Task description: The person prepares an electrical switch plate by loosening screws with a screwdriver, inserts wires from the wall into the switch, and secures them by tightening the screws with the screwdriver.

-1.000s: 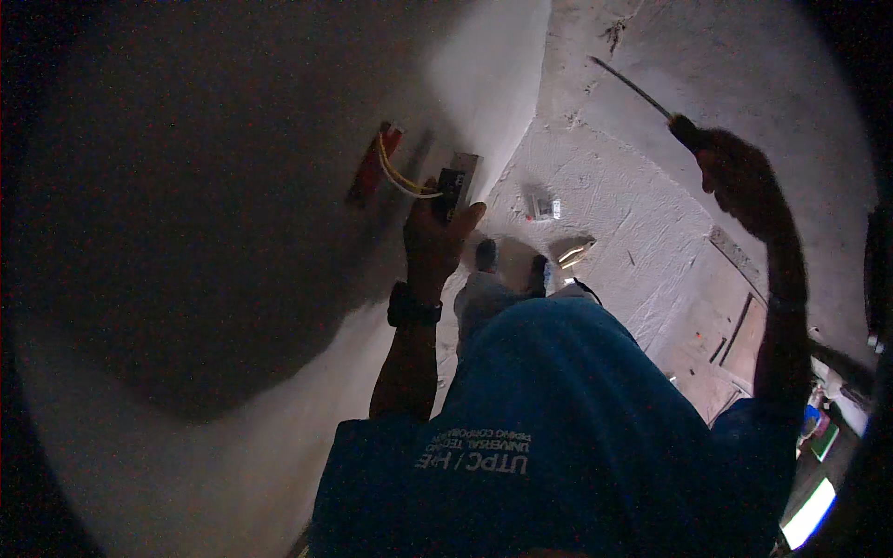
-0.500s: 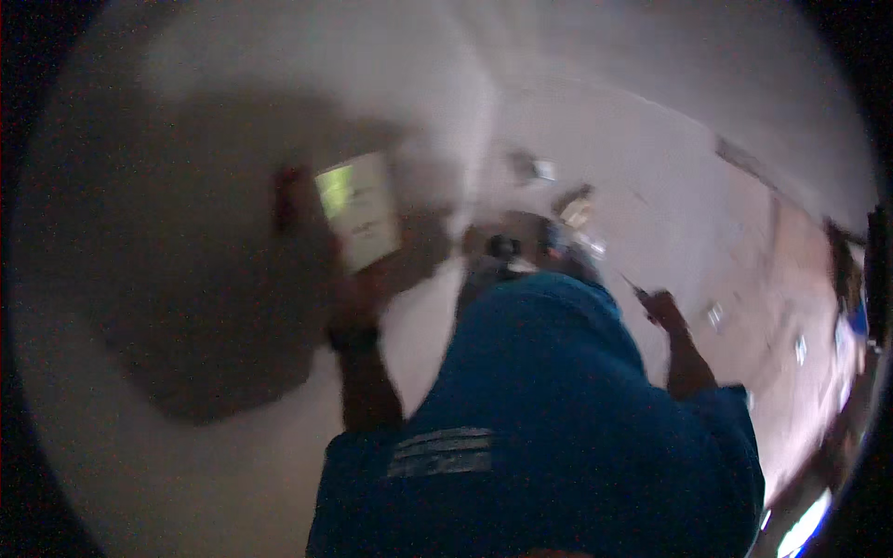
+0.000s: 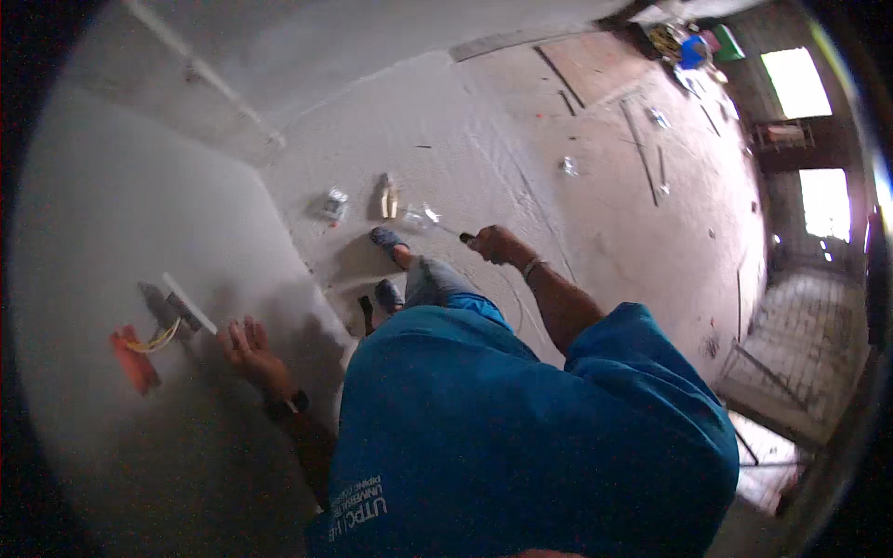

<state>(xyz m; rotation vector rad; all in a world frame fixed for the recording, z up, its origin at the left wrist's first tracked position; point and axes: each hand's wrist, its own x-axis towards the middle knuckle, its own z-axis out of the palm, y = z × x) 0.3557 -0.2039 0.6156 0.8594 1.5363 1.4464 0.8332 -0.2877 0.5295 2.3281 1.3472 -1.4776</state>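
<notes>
A white wall-switch plate [image 3: 193, 305], seen nearly edge-on, stands out from the grey wall at the left. Pale yellow wires [image 3: 160, 337] run from its back to an orange-red box [image 3: 136, 361] set in the wall. My left hand [image 3: 256, 358] is beside the plate's lower end with its fingers stretched out; whether the fingertips touch it, I cannot tell. In my right hand [image 3: 504, 246] is a screwdriver [image 3: 467, 238], gripped by its dark handle, its thin shaft pointing left over the floor.
On the floor near my feet lie pliers [image 3: 389, 198] with pale handles, a small plastic-wrapped packet [image 3: 335, 204] and clear plastic wrapping [image 3: 423, 216]. Farther off are long dark strips [image 3: 640, 153], a flat board [image 3: 595, 67] and a blue item [image 3: 692, 53] in a pile.
My view has swung right and sharpened, so the plate now shows edge-on at the left. My left hand, earlier at the plate's lower edge, now has its fingers extended. The screwdriver stays in my right hand.
</notes>
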